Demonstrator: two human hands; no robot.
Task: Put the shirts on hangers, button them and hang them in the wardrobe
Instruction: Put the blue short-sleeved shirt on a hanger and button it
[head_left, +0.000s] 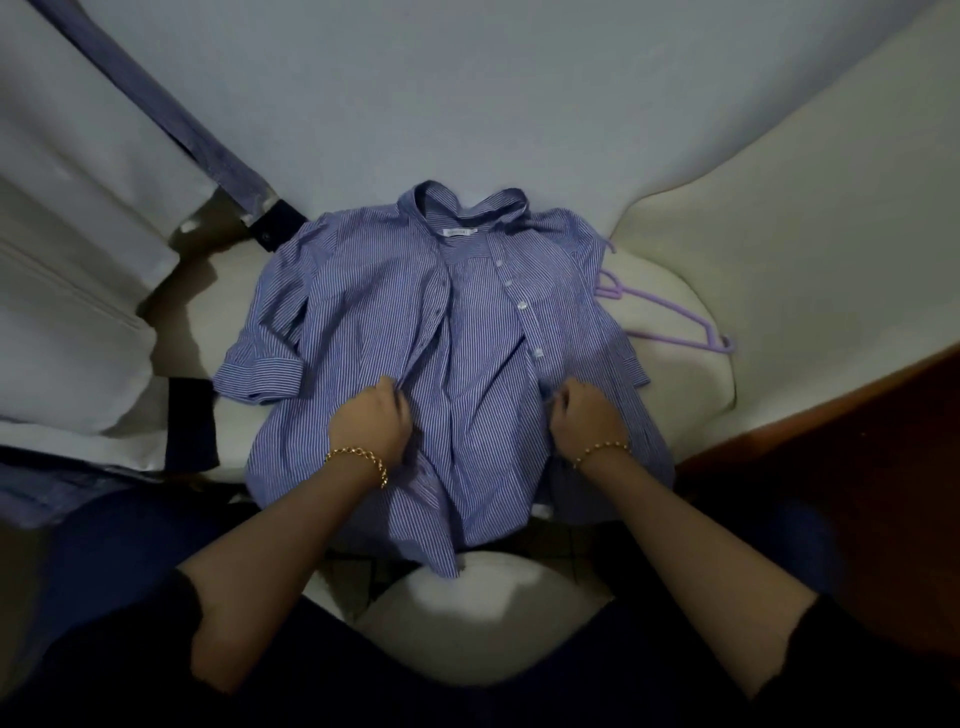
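Observation:
A blue-and-white striped shirt (363, 312) lies face up on a cream cushioned seat (691, 395), collar at the far end, its front unbuttoned and spread apart. My left hand (371, 423) grips the left front edge of the shirt near its lower half. My right hand (584, 415) pinches the right front edge, the one with the white buttons, at about the same height. A purple plastic hanger (670, 319) lies on the seat to the right, partly under the shirt's right shoulder.
More garments lie at the left: a white one (67, 291) and a blue striped one with dark cuffs (208, 130). A pale wall (467, 78) stands behind. A brown wooden surface (831, 467) is at the right. A cream rounded cushion edge (467, 613) is near me.

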